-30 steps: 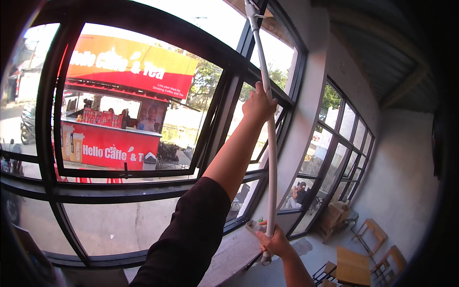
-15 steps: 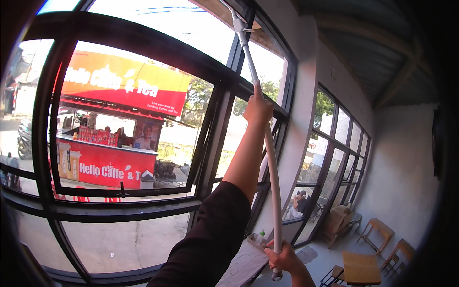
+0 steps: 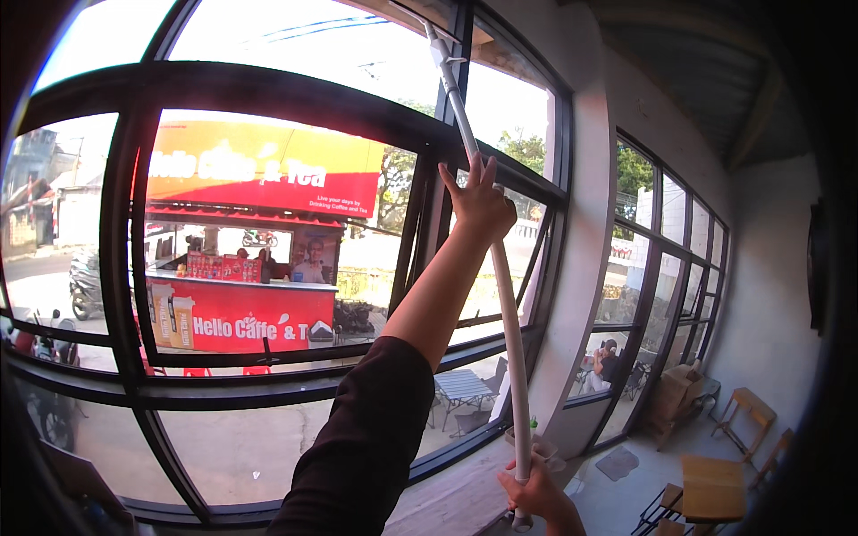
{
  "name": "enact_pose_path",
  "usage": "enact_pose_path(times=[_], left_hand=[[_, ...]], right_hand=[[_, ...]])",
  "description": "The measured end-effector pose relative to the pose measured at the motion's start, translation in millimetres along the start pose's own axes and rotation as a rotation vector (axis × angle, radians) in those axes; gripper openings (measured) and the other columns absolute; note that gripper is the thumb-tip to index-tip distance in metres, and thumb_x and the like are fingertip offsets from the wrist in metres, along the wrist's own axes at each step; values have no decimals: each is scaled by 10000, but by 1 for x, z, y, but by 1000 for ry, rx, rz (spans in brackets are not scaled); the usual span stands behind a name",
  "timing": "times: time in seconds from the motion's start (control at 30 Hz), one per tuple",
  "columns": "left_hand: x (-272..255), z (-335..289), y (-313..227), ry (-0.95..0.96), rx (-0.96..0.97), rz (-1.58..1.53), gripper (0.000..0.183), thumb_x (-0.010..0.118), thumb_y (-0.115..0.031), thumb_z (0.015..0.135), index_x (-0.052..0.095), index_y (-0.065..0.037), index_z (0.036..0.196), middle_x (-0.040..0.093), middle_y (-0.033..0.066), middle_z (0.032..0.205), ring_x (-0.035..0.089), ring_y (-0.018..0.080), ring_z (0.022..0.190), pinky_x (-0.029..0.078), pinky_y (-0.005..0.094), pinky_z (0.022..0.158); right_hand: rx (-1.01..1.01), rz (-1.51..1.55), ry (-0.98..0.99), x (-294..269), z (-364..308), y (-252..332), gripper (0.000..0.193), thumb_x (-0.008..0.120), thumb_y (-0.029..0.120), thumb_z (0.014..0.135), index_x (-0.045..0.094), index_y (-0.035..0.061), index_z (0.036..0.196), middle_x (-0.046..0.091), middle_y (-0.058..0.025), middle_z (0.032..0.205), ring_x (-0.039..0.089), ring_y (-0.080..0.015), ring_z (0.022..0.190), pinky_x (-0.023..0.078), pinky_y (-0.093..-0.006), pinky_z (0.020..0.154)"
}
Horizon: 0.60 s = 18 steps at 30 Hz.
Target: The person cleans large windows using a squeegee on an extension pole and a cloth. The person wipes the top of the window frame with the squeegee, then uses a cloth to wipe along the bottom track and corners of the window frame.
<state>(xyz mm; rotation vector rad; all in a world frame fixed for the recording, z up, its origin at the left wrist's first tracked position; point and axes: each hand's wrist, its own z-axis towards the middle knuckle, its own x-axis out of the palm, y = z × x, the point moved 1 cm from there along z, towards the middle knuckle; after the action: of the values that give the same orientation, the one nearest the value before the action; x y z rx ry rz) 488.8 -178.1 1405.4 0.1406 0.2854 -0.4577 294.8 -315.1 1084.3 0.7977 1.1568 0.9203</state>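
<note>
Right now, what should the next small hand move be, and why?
Probably close the left hand more firmly around the white pole: its fingers are spread, while the right hand grips low, near the bottom end. The pole reaches high beside the black window frame, so a firmer upper hold would likely steady it.

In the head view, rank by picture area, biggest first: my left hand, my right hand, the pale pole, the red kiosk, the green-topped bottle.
1. Red kiosk
2. Pale pole, thin but long
3. Left hand and right hand: too alike to rank
4. Green-topped bottle
</note>
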Motion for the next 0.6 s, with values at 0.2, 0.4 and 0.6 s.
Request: enact_pose_path(times=[0.2, 0.4, 0.6], left_hand=[[8, -7, 21, -269, 335, -103, 278, 417, -278, 818, 664, -152, 821, 577, 12, 930, 387, 304, 1213, 63, 681, 983], [1, -22, -5, -332, 546, -405, 242, 423, -240, 834, 578, -97, 716, 577, 36, 795, 492, 263, 1034, 210, 506, 1019], [-4, -28, -25, -418, 682, -537, 320, 466, -285, 790, 491, -93, 535, 458, 45, 551, 456, 238, 658, 348, 386, 787]], right_hand=[[4, -79, -94, -25, -47, 20, 223, 616, 156, 801, 517, -5, 919, 511, -35, 563, 456, -108, 394, 361, -258, 363], [30, -92, -58, -51, -94, 25, 367, 613, 145, 793, 464, -3, 1093, 499, -52, 563, 476, -127, 406, 379, -273, 374], [191, -119, -162, -72, -128, 18, 359, 615, 103, 782, 476, 24, 1104, 474, -28, 552, 438, -106, 394, 349, -250, 369]])
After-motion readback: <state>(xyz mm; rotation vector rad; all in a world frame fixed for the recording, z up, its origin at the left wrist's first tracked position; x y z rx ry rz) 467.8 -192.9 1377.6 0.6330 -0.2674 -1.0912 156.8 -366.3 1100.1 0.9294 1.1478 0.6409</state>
